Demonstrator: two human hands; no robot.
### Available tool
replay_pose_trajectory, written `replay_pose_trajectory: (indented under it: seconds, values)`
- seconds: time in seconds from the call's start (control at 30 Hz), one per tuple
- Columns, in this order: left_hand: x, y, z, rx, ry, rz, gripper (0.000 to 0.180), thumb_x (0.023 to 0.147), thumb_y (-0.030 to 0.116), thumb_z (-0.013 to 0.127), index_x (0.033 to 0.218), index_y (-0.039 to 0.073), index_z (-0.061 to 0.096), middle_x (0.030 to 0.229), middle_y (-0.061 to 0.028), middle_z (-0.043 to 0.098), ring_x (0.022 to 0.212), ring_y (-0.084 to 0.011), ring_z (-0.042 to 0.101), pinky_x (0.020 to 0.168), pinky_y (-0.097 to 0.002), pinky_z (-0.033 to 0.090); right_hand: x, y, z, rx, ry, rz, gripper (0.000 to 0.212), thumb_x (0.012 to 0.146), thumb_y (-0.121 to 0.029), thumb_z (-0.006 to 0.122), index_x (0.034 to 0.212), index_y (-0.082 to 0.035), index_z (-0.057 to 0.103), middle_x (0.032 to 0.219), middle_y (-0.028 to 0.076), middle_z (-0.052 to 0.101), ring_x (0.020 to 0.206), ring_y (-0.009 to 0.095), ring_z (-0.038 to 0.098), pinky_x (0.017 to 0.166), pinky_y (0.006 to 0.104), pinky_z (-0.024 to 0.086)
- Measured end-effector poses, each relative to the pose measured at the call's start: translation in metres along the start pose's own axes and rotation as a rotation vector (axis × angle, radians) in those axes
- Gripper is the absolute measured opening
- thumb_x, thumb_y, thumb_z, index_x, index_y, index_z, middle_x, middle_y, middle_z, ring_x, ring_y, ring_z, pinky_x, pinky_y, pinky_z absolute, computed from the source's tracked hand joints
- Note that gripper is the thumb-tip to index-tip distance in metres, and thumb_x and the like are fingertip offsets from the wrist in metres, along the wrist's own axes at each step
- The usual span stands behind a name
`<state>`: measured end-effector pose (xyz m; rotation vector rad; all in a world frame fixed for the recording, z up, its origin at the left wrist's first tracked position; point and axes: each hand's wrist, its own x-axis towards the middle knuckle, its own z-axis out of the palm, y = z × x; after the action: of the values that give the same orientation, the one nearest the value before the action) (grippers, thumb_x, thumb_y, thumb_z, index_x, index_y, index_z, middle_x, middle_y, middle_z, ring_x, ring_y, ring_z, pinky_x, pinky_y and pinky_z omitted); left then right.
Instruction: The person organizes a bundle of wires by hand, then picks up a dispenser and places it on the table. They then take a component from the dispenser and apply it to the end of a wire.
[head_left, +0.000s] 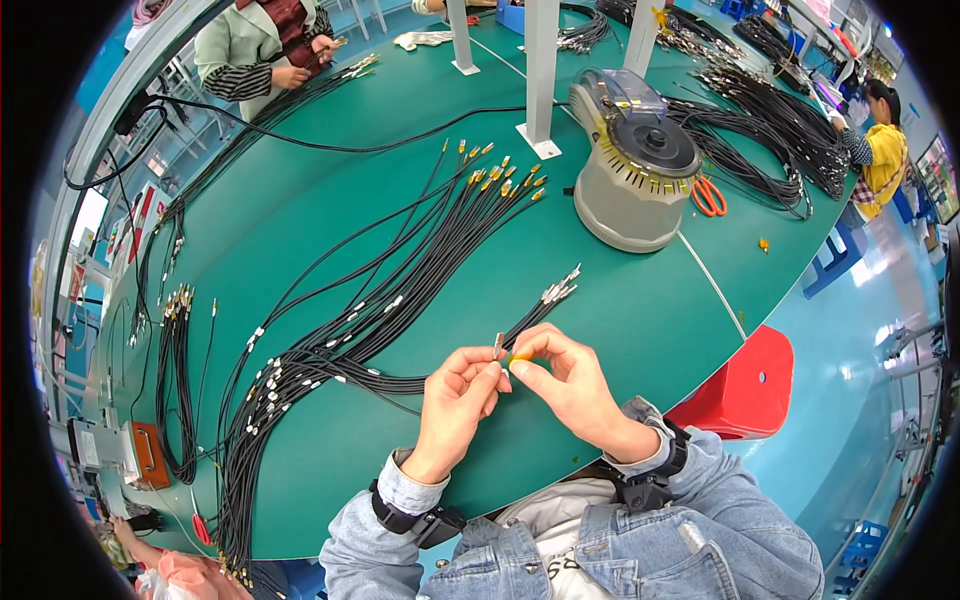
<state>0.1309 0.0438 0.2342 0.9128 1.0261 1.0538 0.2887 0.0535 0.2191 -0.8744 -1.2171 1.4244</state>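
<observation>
The silver connector (498, 341) stands nearly upright at the fingertips of the left hand (455, 398), which I see pinching it low down between thumb and forefinger, so that its bare end pokes up above the grip. Just to its right, the right hand (568, 385) has thumb and forefinger pressed together on a small yellow piece (518, 361); whether that piece touches the connector I cannot tell, as the fingers crowd the spot. Right behind both hands I see a few dark cables with pale cable tips (560, 288) pointing away to the upper right. Beyond them, to the left, a large black cable bundle (445, 255) sweeps across the green table (640, 320), dotted with white labels, its far ends capped in yellow. Farther out on my right sits a round grey dispenser (625, 210) with yellow strips around its rim, orange-handled scissors (709, 197) just beside it. A red stool (740, 385) stands off the table's right edge. At the far left side, a co-worker in a pale jacket (240, 50) handles other cables; another person in yellow (882, 165) is near the coils at far right.
</observation>
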Motion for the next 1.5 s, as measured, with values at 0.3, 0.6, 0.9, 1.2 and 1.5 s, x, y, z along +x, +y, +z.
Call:
replay_pose_trajectory:
  seconds: [0.3,0.6,0.9,1.2,1.5]
  values:
    - [0.001,-0.004,-0.003,-0.018,-0.024,-0.01,0.019,0.092,0.006,0.054,0.11,-0.001,0.055,0.079,-0.0041,0.062,0.054,-0.0028,0.044,0.047,-0.0167,0.033,0.003,0.008,0.008,-0.068,0.108,-0.034,0.007,0.082,-0.005,0.063,0.085,0.0,0.06,0.093,0.006,0.055,0.092,0.015,0.054,0.086,0.0294,0.042]
    - [0.001,-0.005,0.002,-0.018,0.005,0.024,0.021,0.092,0.006,0.054,0.113,0.001,0.055,0.082,-0.0048,0.063,0.054,-0.0038,0.047,0.045,-0.017,0.033,0.002,0.011,0.015,-0.007,0.159,-0.019,0.008,0.082,-0.004,0.063,0.086,0.002,0.06,0.093,0.006,0.054,0.087,0.013,0.055,0.077,0.0269,0.048]
    - [-0.001,-0.003,0.0,-0.005,0.012,0.019,0.021,0.093,0.007,0.054,0.113,0.001,0.057,0.084,-0.005,0.064,0.055,-0.0035,0.049,0.046,-0.0161,0.034,0.001,0.007,0.016,0.043,0.172,0.009,0.006,0.082,0.0,0.063,0.087,0.002,0.061,0.096,0.007,0.053,0.086,0.014,0.057,0.074,0.0259,0.05]
    - [-0.001,-0.005,0.004,-0.021,0.047,0.031,0.019,0.092,0.007,0.054,0.109,0.0,0.059,0.081,-0.0055,0.063,0.051,-0.0047,0.046,0.043,-0.0177,0.03,0.001,0.014,0.018,-0.011,0.169,-0.029,0.006,0.085,0.001,0.061,0.09,0.003,0.059,0.099,0.008,0.053,0.086,0.014,0.057,0.073,0.0255,0.051]
    - [-0.001,-0.003,0.004,-0.014,0.04,0.045,0.018,0.092,0.006,0.053,0.108,-0.001,0.059,0.08,-0.0049,0.062,0.051,-0.0048,0.045,0.043,-0.0174,0.03,0.001,0.014,0.018,0.026,0.186,0.002,0.005,0.085,0.001,0.061,0.089,0.002,0.059,0.099,0.007,0.053,0.083,0.014,0.058,0.072,0.0249,0.051]
